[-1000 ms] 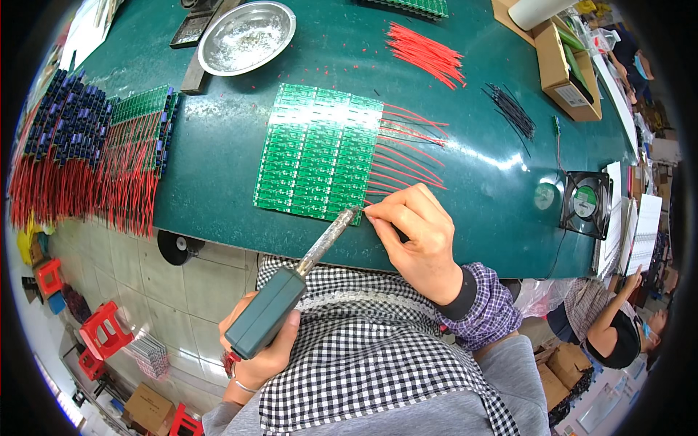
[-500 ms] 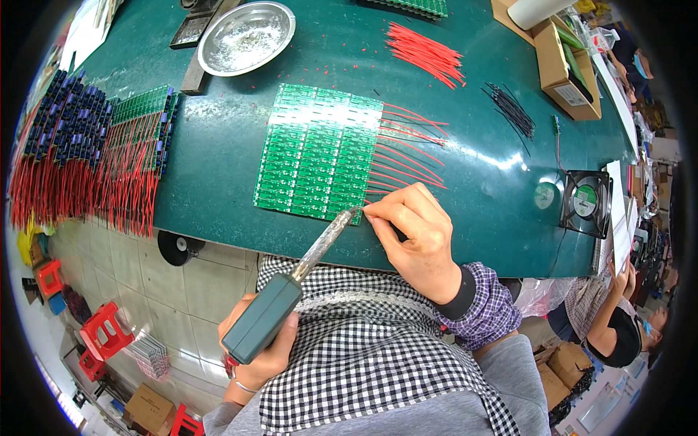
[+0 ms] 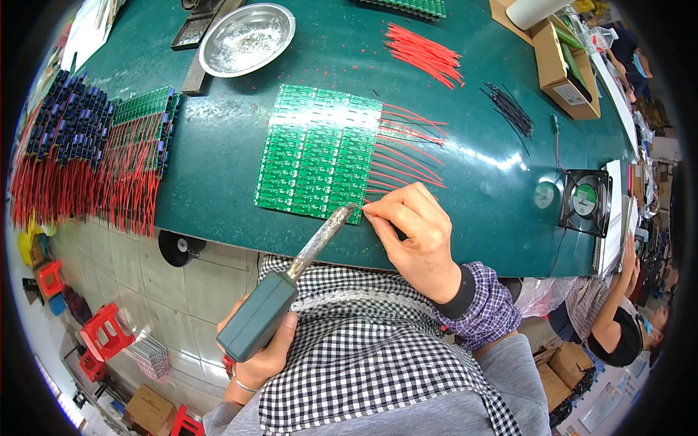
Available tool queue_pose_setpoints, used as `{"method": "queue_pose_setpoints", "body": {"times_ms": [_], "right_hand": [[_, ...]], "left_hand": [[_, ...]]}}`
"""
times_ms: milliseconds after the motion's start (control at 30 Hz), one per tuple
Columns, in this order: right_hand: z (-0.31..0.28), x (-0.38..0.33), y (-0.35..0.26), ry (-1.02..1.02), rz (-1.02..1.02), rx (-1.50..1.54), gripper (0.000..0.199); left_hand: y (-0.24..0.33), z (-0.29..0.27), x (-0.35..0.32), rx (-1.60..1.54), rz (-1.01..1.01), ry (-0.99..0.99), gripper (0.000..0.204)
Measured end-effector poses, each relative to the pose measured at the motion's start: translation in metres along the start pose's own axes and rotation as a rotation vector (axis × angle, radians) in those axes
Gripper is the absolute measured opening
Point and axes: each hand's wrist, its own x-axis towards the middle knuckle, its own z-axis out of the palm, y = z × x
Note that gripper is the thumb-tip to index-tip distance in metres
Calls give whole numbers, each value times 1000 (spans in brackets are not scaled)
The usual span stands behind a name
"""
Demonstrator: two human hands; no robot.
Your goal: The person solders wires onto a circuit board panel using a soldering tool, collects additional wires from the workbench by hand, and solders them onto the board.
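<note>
While left hand grips iron, tip meets board.

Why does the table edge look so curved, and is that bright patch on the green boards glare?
Head view: the fisheye lens bends the table edge toward the rim and blackens the corners; overhead light glares white across the boards and tabletop; the hands and soldering iron stay sharp.

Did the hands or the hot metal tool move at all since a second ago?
Barely. The left hand keeps holding the soldering iron with its tip at the green board panel corner, and the right hand still pinches a red wire there. Nothing taken or dropped.
</note>
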Motion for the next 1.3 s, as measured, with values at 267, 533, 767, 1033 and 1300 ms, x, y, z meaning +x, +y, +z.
{"method": "queue_pose_setpoints", "body": {"times_ms": [267,533,767,1033,1300], "right_hand": [[-8,-5,-5,87,-52,-44,29],[-1,-9,-7,-53,-29,-13,38],[1,-11,-9,1,134,178,17],[5,-11,-7,-1,115,185,15],[7,-11,-6,0,111,181,15]], "left_hand": [[5,0,-3,-88,-28,22,26],[3,0,-9,-232,-120,64,33],[-6,-1,-6,-6,-33,34,28],[-9,1,-6,-11,37,15,27],[-10,3,-4,-26,69,9,24]]}}
